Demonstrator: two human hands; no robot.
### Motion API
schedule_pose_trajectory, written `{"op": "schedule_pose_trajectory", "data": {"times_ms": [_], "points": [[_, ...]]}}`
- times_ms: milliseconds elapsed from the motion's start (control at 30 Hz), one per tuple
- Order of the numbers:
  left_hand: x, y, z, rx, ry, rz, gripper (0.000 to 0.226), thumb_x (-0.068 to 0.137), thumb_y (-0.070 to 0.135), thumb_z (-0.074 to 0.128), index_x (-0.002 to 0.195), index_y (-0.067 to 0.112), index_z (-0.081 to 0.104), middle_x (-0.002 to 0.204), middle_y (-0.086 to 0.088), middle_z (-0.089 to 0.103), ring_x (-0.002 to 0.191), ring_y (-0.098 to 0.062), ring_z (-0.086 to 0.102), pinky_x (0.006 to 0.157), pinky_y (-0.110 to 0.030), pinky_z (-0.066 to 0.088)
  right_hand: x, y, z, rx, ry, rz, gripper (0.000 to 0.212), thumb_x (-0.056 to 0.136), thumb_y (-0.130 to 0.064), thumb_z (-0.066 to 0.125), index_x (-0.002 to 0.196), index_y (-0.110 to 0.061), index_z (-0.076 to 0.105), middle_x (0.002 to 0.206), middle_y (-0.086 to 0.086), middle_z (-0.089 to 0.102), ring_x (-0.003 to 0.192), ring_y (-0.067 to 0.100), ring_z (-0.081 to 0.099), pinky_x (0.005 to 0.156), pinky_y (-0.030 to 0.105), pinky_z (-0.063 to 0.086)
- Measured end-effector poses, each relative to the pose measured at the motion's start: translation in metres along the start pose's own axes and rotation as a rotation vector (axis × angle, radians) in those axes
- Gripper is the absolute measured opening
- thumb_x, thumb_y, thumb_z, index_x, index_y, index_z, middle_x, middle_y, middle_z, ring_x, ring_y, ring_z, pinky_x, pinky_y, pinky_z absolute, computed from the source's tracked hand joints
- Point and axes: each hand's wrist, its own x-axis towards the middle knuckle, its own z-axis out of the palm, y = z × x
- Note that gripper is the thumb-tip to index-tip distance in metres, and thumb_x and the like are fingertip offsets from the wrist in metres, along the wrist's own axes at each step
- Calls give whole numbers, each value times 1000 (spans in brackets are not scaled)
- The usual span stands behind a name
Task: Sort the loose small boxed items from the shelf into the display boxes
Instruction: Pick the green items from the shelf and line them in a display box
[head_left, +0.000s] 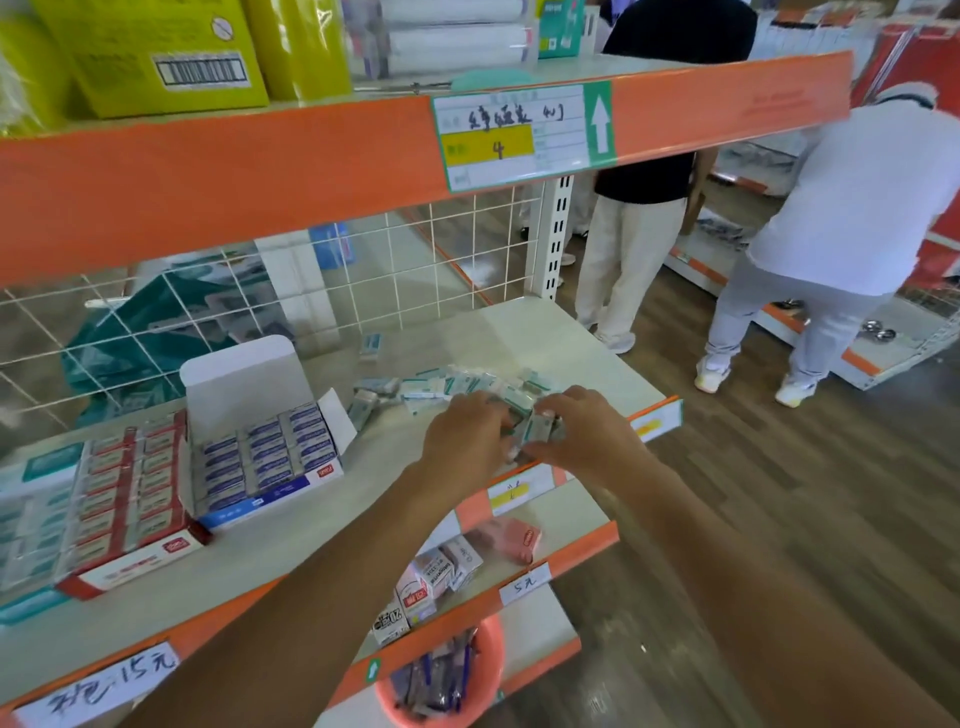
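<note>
A heap of loose small teal-and-white boxes (447, 387) lies on the white shelf (545, 332), right of the display boxes. My left hand (465, 441) and my right hand (582, 428) meet at the heap's near edge, fingers curled round a small bunch of these boxes (535, 431) held between them. The open blue display box (270, 452) with its raised lid stands left of the heap, filled with blue items. A red display box (130, 499) and a teal one (31, 519) stand further left. One stray small box (371, 345) lies near the wire grid.
An orange shelf edge (311, 156) with a price label hangs overhead. Lower shelves hold cartons (431, 577) and a pink bucket of pens (441, 675). Two people (644, 182) (852, 223) stand in the aisle to the right, on a wooden floor.
</note>
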Motion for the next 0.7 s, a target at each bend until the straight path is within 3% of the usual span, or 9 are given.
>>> {"op": "schedule_pose_trajectory", "data": {"times_ms": [67,233,367,500,633,700], "points": [[-2,0,0,15,6,-7,25,90,32,58,107,15,66,113,-7,55,110,-28,47,82,-36,45,1,2,4,24,26,-1,57,75,-48,74,126,-29,57,117,0,50,114,20,47,85,36,48],[-6,5,1,23,-19,60,37,88,44,59,109,14,66,111,-5,55,107,-26,47,76,-34,44,1,7,11,55,134,-23,58,73,-45,75,126,-26,58,114,5,49,103,24,53,81,39,51],[-9,0,-3,45,-34,56,33,89,29,58,118,14,63,115,-7,55,109,-28,50,76,-33,43,0,11,12,132,198,-57,53,75,-38,76,124,-24,60,113,5,49,100,23,53,79,38,51],[-9,-3,-7,58,-75,30,35,86,39,62,105,10,64,98,-7,54,96,-27,55,66,-31,40,-3,8,13,157,285,-71,47,79,-38,72,125,-31,60,112,2,50,101,17,51,77,35,52],[-7,0,-17,103,-105,35,30,87,36,62,96,8,60,85,-7,50,91,-29,58,61,-30,34,-5,1,15,171,322,-111,45,81,-38,71,125,-32,61,113,0,49,89,13,55,72,28,54],[-11,-5,-18,39,-92,16,31,85,40,63,90,9,60,79,-8,54,86,-30,60,59,-28,33,-5,-2,15,210,339,-147,42,81,-34,73,122,-29,65,112,1,50,85,13,58,70,14,48]]}}
